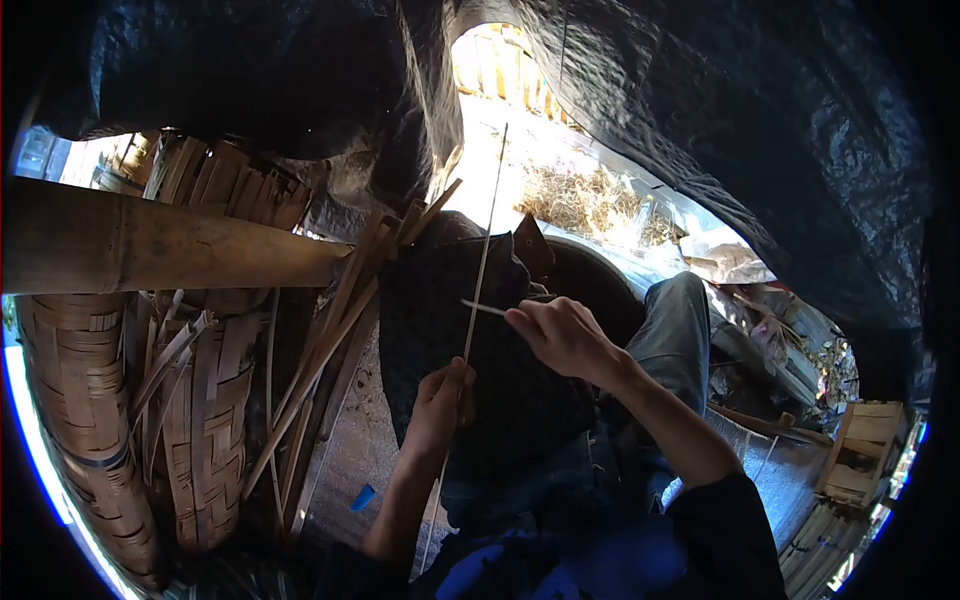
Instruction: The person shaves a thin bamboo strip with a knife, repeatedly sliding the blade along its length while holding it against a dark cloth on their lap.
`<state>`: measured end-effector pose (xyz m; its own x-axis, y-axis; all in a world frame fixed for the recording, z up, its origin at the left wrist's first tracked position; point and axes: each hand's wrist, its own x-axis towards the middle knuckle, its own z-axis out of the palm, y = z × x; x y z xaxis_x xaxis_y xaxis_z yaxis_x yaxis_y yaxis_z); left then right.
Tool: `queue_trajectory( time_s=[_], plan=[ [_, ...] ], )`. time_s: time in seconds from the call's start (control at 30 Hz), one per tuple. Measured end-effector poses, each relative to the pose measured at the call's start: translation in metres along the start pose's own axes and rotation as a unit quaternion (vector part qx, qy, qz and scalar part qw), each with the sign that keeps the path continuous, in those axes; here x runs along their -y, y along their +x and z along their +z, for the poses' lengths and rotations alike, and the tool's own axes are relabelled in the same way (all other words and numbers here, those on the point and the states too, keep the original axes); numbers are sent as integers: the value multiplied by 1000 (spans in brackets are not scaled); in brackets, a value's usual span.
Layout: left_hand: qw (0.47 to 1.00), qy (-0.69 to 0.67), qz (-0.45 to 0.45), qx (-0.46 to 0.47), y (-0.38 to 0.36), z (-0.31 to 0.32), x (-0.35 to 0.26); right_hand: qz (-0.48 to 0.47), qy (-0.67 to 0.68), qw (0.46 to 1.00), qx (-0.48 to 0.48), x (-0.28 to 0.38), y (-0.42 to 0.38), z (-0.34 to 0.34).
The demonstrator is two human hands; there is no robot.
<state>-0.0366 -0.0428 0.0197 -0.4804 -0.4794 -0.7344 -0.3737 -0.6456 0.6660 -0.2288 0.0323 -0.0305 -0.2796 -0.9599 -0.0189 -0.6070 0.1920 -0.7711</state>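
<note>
My left hand (437, 402) is closed around a long thin bamboo strip (488, 232), which rises up and away from my fist and trails down below it. My right hand (568, 342) is shut on a small knife (484, 307); its handle is hidden in the fingers. The narrow, pale blade crosses the strip a little above my left hand. Beneath both hands, a dark cloth (420, 310) covers my lap. One jeans-clad knee (676, 315) shows right of my right hand.
A thick bamboo pole (170, 243) juts in from the left above tall woven bamboo baskets (80, 390). Loose bamboo slats (335, 345) lean beside my left arm. Black plastic sheeting (700, 90) hangs overhead. A wooden crate (866, 452) stands at right; a blue scrap (363, 497) lies on the ground.
</note>
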Motion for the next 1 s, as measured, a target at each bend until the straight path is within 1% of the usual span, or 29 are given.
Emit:
queue_trajectory(
  time_s=[0.03, 0.07, 0.1, 0.13, 0.27, 0.33, 0.4, 0.43, 0.5, 0.53, 0.6, 0.73, 0.77, 0.8, 0.83, 0.9, 0.93, 1.0],
  plan=[
    [1000, 10, 4, -9, 0, 0, 2, 5, 0, 1000, 2, 1, -3, 0],
    [1000, 10, 0, -8, 0, 2, 4, 8, -45, 998, 36, 2, -4, 1],
    [999, 22, -13, -29, -1, 5, 3, 9, -90, 993, 71, 4, -3, 2],
    [998, 33, -26, -51, -1, 6, 3, 9, -89, 993, 73, 4, -2, 3],
    [997, 35, -33, -67, -3, 7, 10, -5, -115, 988, 98, 0, 3, 5],
    [996, 2, -34, -81, -6, 9, 11, -14, -121, 987, 103, -5, 7, 6],
    [996, 3, -29, -83, -7, 11, 16, -15, -177, 977, 114, -9, 9, 9],
    [996, 5, -22, -86, -7, 11, 16, -17, -179, 977, 117, -10, 10, 9],
    [996, 6, -24, -85, -11, 13, 12, -116, -216, 969, -7, -12, 6, 12],
    [996, 9, -25, -80, -12, 14, 10, -117, -217, 969, -7, -16, 7, 15],
    [998, -8, -25, -62, -18, 17, 22, -110, -286, 947, -100, -28, 11, 24],
    [997, -59, -33, -33, -26, 11, 24, -106, -253, 957, -96, -62, 26, 40],
    [997, -60, -32, -30, -27, 10, 23, -142, -282, 940, -127, -78, 26, 52],
    [997, -67, -32, -24, -29, 9, 20, -178, -310, 921, -158, -78, 29, 51],
    [997, -75, -31, -19, -30, 9, 18, -179, -312, 919, -159, -78, 32, 49],
    [996, -82, -31, -12, -38, 10, 21, -110, -281, 944, -132, -77, 47, 43],
    [995, -88, -35, -7, -42, 9, 23, -110, -282, 943, -136, -79, 55, 38],
    [995, -91, -38, -3, -43, 0, 27, 4, -257, 964, -64, -86, 72, 27]
  ],
)
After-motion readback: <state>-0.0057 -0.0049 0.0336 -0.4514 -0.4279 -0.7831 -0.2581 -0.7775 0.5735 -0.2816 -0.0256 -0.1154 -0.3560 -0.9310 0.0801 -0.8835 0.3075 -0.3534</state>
